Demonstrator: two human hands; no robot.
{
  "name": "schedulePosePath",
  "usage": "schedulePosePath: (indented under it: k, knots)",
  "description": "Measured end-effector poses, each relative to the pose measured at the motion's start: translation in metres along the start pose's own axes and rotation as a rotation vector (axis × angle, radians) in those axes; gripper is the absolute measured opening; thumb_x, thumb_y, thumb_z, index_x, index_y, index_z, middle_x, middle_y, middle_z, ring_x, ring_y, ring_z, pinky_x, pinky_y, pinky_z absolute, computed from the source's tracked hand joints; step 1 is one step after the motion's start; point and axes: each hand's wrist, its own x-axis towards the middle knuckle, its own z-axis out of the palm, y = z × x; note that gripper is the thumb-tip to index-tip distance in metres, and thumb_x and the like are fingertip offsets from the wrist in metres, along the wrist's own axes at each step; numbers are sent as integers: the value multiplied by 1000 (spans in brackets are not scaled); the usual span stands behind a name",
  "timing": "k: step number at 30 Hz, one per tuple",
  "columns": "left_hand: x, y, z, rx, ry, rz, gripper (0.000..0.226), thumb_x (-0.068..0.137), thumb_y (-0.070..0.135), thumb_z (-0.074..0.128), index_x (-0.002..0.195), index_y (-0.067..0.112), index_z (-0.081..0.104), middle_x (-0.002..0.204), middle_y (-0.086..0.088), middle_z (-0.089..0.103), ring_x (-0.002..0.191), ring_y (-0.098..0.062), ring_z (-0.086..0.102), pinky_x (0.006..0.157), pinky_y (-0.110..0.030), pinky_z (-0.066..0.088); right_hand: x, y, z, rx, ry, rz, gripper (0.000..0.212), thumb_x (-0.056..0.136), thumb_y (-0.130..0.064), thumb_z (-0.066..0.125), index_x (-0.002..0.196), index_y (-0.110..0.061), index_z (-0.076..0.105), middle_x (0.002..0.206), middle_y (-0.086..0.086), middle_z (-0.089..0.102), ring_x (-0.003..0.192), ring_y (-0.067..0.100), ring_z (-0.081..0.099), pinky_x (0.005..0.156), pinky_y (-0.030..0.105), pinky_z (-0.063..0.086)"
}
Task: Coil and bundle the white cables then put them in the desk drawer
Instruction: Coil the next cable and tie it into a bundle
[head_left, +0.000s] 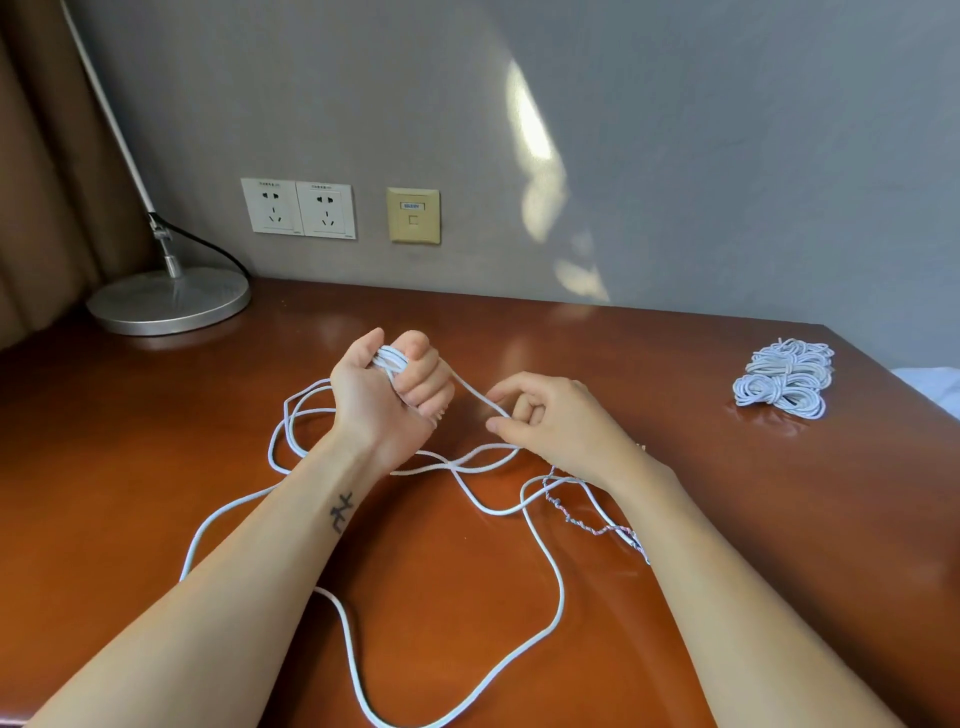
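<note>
1. The tabletop (701, 467) is carrying everything.
2. One loose white cable (562, 597) is sprawling toward me, its slack lying below both hands.
3. One heap of finished coils (784, 376) is sitting far right, nearer my right hand (550, 415); I cannot count the coils inside.
4. My left hand (389, 395) is curling its fingers round several loops, and my right hand is pinching the strand running rightward from them.

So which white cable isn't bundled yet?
The loose cable sprawled across the desk, gripped by the left hand; the bundled cables lie coiled far right.
</note>
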Motion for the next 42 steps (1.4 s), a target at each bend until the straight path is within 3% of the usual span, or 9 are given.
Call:
schedulePosePath:
  k: [6,12,17,22,27,32,34,38,42]
  knots:
    - [5,2,-1,-279,38,-5,40,105,37,28,84,11,50,64,2,28,56,-13,24,56,-26,26,-4,-10,-2,-15,-197,43,11,91,-36,77,102,-35,75,71,-12,71,55,-3,58,63,21,46]
    - [8,2,1,-68,154,91,44,108,35,29,116,4,59,70,-2,36,59,-13,33,64,-28,31,-9,-20,-2,37,-233,57,30,95,-50,67,77,-28,75,73,-1,71,65,15,60,68,30,49]
    - [6,3,2,232,94,145,24,101,28,46,86,12,56,70,-2,33,61,-14,31,65,-30,31,-11,-27,-5,256,-230,96,23,100,-37,64,88,-21,75,77,-6,74,77,4,65,85,27,50]
    - [8,0,3,493,141,259,21,104,12,39,86,12,51,69,-3,35,61,-15,33,64,-29,36,-9,-28,-4,410,-166,117,19,105,-30,57,104,-23,75,98,-6,79,97,6,72,102,29,49]
    - [11,-11,4,766,159,333,25,109,11,38,94,9,57,64,-5,42,58,-15,38,65,-31,39,-4,-22,-1,541,-71,170,38,109,-20,48,85,-24,77,95,5,77,89,19,76,99,36,54]
    - [11,-11,0,897,201,376,26,111,18,39,104,12,63,67,1,49,62,-13,46,71,-35,48,-2,-19,0,632,-10,227,25,110,-19,48,121,-22,70,62,-5,53,64,8,63,85,34,56]
    - [10,-11,0,937,199,392,27,112,19,39,107,14,64,71,1,53,66,-13,50,75,-37,51,-2,-20,0,672,23,224,25,109,-18,50,124,-23,69,62,-5,50,62,8,58,82,33,53]
    - [9,-13,2,1003,188,425,27,112,21,38,110,15,65,82,-3,58,75,-14,57,79,-34,54,-2,-22,0,735,71,194,24,106,-19,55,127,-24,66,65,-9,60,78,16,71,107,45,51]
    - [8,-13,1,1052,172,467,27,112,21,39,117,21,65,88,-4,60,78,-12,59,76,-23,55,-2,-24,2,897,78,147,31,104,-14,61,134,-22,61,91,4,67,72,20,70,94,50,60]
